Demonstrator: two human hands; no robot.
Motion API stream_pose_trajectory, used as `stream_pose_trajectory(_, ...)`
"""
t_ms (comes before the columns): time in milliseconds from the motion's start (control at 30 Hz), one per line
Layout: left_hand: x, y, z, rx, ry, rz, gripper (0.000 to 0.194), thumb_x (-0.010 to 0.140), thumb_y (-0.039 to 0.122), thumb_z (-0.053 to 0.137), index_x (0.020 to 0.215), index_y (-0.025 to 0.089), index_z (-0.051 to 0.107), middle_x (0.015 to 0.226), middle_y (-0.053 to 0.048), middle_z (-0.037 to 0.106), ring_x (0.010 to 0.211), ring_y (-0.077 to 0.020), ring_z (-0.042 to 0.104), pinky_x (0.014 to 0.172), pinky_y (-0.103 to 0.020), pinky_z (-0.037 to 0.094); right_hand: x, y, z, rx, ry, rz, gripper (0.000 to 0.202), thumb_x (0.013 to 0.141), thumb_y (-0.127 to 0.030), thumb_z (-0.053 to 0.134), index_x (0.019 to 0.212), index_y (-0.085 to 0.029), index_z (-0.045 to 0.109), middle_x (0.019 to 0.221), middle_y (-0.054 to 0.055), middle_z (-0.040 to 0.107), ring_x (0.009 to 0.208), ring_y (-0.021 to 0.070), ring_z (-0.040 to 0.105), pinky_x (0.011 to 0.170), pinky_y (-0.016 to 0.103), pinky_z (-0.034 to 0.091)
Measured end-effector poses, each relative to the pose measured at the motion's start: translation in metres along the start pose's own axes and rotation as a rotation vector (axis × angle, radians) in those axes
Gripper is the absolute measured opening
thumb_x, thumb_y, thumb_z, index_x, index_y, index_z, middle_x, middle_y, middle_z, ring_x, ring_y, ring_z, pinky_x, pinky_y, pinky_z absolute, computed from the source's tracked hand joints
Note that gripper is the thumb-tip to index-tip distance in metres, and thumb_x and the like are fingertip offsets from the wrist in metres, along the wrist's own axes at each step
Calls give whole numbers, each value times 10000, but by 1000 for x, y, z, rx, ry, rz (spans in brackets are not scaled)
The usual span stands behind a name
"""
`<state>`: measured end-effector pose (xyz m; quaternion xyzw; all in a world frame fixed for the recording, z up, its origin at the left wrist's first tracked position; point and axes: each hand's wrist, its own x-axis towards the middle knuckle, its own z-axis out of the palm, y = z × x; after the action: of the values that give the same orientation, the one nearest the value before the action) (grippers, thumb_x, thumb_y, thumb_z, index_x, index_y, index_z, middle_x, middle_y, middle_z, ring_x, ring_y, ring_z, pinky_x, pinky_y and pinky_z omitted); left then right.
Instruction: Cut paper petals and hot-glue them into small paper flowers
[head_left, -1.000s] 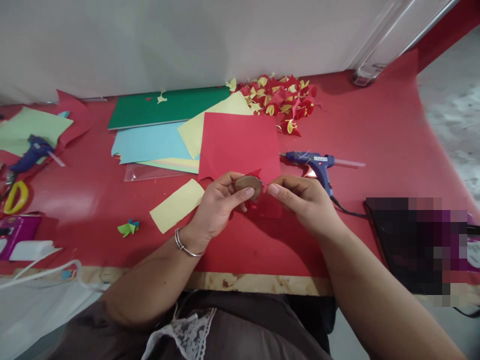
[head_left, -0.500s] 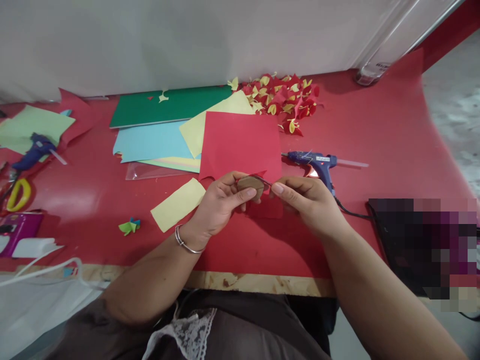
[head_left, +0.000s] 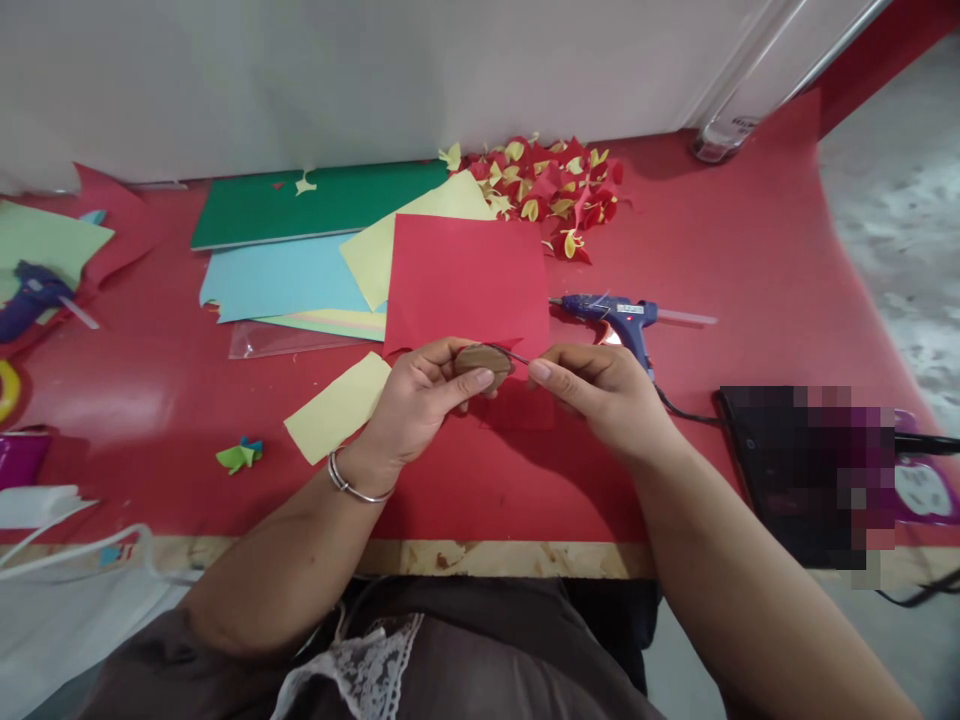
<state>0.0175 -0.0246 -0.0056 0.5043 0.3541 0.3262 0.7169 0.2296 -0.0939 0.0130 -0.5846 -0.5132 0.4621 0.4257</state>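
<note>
A round brown disc (head_left: 478, 366) is pinched in my left hand (head_left: 426, 400), its thumb lying over the front. Closed fingertips of my right hand (head_left: 596, 390) hold a thin dark strip (head_left: 516, 356) that reaches to the disc's upper right edge. Both hands are over the near edge of a red paper sheet (head_left: 469, 280). Beyond my right hand lies a blue glue gun (head_left: 626, 315) with a clear glue stick in its back. A pale yellow paper piece (head_left: 337, 405) lies beside my left hand.
Red and yellow paper pieces (head_left: 555, 185) are heaped at the back. Green board (head_left: 315, 205) and blue paper (head_left: 292, 285) lie back left. Another glue gun (head_left: 34, 295) is far left, a black device (head_left: 780, 480) at right. A small green paper shape (head_left: 238, 457) is left.
The whole view has shifted, so the table things appear slightly farther left. My hands keep their hold, and a little more of the strip shows between them.
</note>
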Motion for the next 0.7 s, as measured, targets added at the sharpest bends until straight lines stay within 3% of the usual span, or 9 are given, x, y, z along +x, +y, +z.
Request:
stream_pose_trajectory(433, 0, 5, -6, 88, -114, -31, 271, 884, 369, 890, 1081, 200, 813, 834, -12, 783, 642, -81, 617, 546, -179, 451, 1, 6, -1, -33, -10, -14, 610, 894, -747, 718, 671, -186, 637, 583, -40, 424, 561, 97, 335, 523, 294, 236)
stream_pose_trajectory(700, 1, 4, -7, 84, -118, -12, 262, 888, 358, 887, 1067, 188, 801, 878, -23, 790, 727, -97, 670, 628, -189, 510, 1, 6, 0, -50, 12, -11, 585, 903, -716, 720, 684, -176, 662, 580, -39, 442, 561, 95, 347, 527, 296, 243)
